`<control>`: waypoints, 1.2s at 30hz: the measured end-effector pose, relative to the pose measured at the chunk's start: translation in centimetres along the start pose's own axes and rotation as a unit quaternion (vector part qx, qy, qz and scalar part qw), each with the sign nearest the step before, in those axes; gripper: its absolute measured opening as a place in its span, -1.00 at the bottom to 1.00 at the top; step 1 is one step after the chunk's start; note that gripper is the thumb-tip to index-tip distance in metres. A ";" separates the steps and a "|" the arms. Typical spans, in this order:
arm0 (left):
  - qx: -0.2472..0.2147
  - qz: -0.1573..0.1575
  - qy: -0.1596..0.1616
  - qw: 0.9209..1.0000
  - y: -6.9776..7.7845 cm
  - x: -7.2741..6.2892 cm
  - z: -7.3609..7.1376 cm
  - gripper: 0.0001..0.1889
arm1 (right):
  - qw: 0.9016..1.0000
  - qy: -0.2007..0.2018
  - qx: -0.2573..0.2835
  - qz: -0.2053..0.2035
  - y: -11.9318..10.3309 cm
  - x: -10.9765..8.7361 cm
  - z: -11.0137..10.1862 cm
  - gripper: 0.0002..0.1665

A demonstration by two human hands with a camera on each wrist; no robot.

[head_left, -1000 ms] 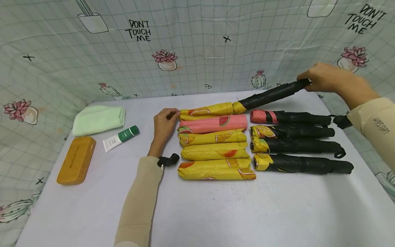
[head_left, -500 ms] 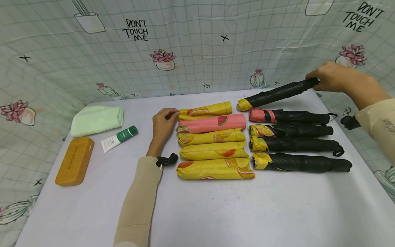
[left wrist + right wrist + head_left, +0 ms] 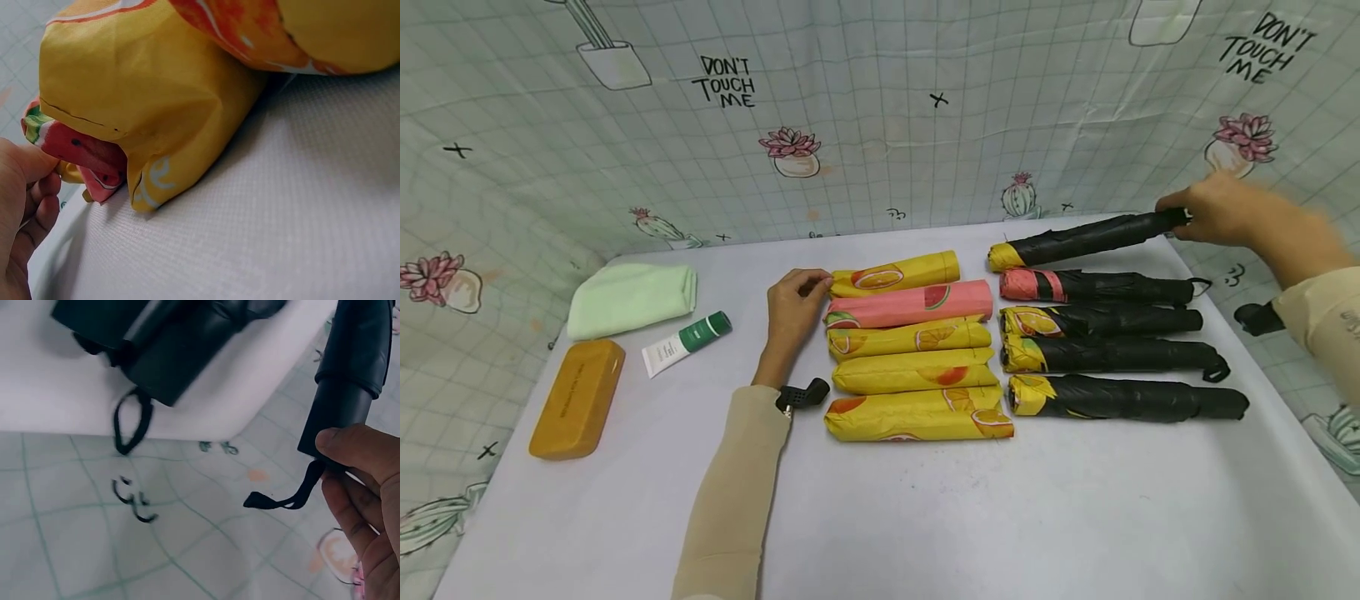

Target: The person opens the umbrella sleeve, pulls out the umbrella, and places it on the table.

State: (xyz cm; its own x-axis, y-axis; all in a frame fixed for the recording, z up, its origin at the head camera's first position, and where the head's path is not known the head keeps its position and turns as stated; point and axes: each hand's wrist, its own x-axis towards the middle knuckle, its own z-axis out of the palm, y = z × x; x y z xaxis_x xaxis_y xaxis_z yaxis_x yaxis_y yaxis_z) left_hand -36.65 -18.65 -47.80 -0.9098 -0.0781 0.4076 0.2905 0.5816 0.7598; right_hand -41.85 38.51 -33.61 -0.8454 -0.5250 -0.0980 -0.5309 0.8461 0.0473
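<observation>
In the head view my right hand point(image 3: 1221, 208) grips the handle end of a black folded umbrella point(image 3: 1097, 237) with a yellow tip, tilted up at the back right. Its wrist strap point(image 3: 300, 494) dangles below my fingers in the right wrist view. My left hand point(image 3: 793, 312) pinches the left end of the rearmost yellow umbrella sleeve point(image 3: 898, 273), printed with an orange slice. In front of that sleeve lies a pink watermelon-print sleeve point(image 3: 910, 305). The umbrella's tip and the sleeve's right end are apart.
Several folded umbrellas point(image 3: 1127, 397) lie in a column at right, beside several yellow sleeves point(image 3: 917, 415). At left are a green folded cloth point(image 3: 632, 300), a white and green tube point(image 3: 687, 343) and an orange-brown case point(image 3: 577, 400). A printed curtain point(image 3: 865, 108) stands behind the white table point(image 3: 887, 525).
The black umbrella has come out of the yellow sleeve, moved right with my right hand, and then lowered. My left hand stays on the sleeve's left end.
</observation>
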 end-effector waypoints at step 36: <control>0.018 -0.007 -0.005 1.000 -0.1 -0.1 0.3 -0.80 | 0.999 0.024 0.038 0.021 1.0 -1.0 6.7 -0.58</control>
State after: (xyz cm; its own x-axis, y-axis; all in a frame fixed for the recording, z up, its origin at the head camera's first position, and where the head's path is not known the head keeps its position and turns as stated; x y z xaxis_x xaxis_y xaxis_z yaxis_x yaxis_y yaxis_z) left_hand -36.63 -18.46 -48.08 -0.9169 -0.0780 0.3914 0.2671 0.6087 0.7471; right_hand -41.18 40.52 -40.14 -0.8697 -0.4909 -0.0505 -0.4903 0.8712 -0.0246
